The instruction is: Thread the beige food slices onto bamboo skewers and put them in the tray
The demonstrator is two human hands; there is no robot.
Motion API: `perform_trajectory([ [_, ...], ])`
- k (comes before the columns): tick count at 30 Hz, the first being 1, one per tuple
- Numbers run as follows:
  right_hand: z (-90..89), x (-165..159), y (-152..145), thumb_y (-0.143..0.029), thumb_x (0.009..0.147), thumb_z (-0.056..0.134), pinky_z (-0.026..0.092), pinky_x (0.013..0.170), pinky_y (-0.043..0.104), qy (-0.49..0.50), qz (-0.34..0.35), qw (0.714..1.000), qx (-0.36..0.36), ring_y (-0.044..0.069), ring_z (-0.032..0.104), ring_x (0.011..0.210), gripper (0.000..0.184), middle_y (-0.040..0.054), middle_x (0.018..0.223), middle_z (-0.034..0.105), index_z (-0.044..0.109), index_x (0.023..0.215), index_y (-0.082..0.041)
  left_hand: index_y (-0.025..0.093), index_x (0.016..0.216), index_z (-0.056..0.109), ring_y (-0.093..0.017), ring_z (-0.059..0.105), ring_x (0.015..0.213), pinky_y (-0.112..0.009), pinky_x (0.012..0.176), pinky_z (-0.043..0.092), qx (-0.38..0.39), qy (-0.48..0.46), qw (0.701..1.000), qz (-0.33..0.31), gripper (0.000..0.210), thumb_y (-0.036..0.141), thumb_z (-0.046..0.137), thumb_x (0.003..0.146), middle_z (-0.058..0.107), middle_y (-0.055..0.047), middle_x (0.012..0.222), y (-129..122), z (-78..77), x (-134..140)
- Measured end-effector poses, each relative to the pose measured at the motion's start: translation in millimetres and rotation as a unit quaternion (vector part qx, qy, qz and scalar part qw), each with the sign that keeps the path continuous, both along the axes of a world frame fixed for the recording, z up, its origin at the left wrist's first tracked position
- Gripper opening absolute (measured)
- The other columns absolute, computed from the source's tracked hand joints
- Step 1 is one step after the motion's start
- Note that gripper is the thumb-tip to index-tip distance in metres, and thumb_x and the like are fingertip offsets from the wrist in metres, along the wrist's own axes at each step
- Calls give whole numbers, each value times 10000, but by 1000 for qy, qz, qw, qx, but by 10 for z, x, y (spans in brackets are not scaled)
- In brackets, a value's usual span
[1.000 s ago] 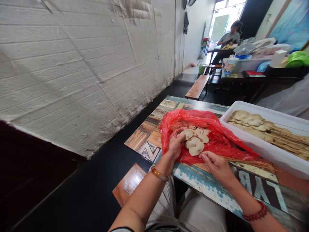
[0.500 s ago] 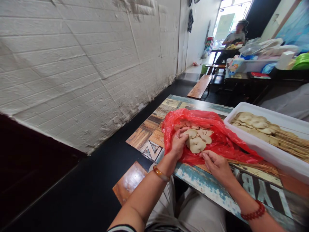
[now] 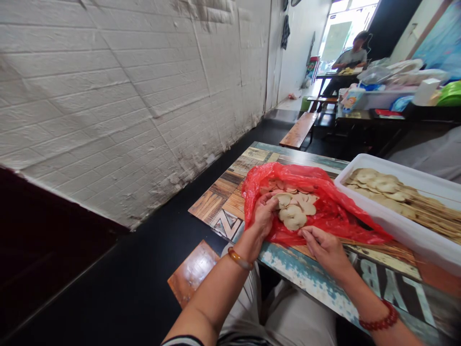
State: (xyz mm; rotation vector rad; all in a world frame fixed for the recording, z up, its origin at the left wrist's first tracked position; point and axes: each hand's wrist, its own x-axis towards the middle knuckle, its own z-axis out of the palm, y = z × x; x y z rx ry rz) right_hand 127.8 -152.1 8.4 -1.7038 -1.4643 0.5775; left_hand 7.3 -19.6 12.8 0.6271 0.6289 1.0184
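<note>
My left hand (image 3: pixel 265 211) is closed, pinching a round beige slice (image 3: pixel 283 200) over an opened red plastic bag (image 3: pixel 334 211). Opposite it, my right hand (image 3: pixel 321 244) has thumb and fingertips pressed together on the end of a thin skewer, which is mostly hidden. Overlapping beige slices (image 3: pixel 293 218) sit just beyond those fingertips and appear threaded on it. More loose slices (image 3: pixel 279 185) lie inside the bag. Several bamboo skewers (image 3: pixel 385 249) rest on the table beside my right hand, partly under the bag's edge.
A white plastic tray (image 3: pixel 406 238) at the right holds slices on skewers (image 3: pixel 385 185). The patterned wooden table (image 3: pixel 223 192) carries bag and tray. A wooden bench (image 3: pixel 298 130) stands beyond, and a person (image 3: pixel 351 57) sits at a far table. A pale wall (image 3: pixel 144 96) runs along the left.
The slice in my left hand has tilted and shows a narrower face, as that hand shifts slightly left. My right hand stays nearly still.
</note>
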Motion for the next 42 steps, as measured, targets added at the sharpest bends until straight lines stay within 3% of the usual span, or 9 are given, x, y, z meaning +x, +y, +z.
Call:
perform_trajectory([
  [11, 8, -10, 19, -392, 889, 381, 378, 481, 231, -24, -9, 1000, 13, 143, 548, 527, 328, 7, 580, 601, 609, 776, -184, 142, 808, 614, -127, 577, 641, -264, 647, 422, 15, 1, 1000, -14, 329, 260, 764, 540, 652, -30, 755, -18, -31, 9],
  [23, -27, -50, 84, -389, 891, 376, 389, 506, 238, 6, -5, 1000, 9, 136, 499, 480, 320, -24, 503, 510, 596, 788, -180, 146, 844, 633, -98, 543, 644, -213, 618, 379, 83, 40, 996, -10, 298, 276, 736, 596, 637, -16, 759, -9, -90, 25],
  [28, -46, -69, 98, -426, 889, 383, 352, 442, 226, 72, 0, 997, -7, 119, 442, 415, 331, -55, 462, 430, 591, 829, -176, 140, 810, 634, -98, 546, 640, -214, 625, 392, 59, 12, 998, -4, 286, 272, 743, 581, 637, -17, 749, -5, -38, 19],
  [34, -55, -43, 85, -456, 873, 407, 314, 409, 217, 117, 0, 993, -16, 102, 401, 390, 339, -63, 454, 414, 590, 843, -172, 134, 811, 644, -133, 582, 707, -250, 698, 437, 1, -34, 998, -45, 270, 334, 711, 643, 659, -44, 791, -29, -18, 15],
  [38, -76, -38, 91, -456, 879, 401, 320, 416, 216, 116, 4, 993, -15, 101, 402, 397, 340, -64, 458, 405, 586, 847, -172, 137, 802, 652, -148, 588, 696, -264, 688, 443, 8, -28, 996, -82, 297, 344, 740, 609, 660, -53, 783, -30, -6, 1],
  [42, -77, -42, 91, -446, 880, 405, 342, 439, 224, 95, 3, 995, -13, 110, 429, 414, 336, -58, 461, 419, 592, 823, -172, 128, 785, 660, -118, 560, 637, -239, 643, 422, 30, -5, 998, -49, 328, 321, 779, 548, 642, -33, 724, -3, -26, 6],
])
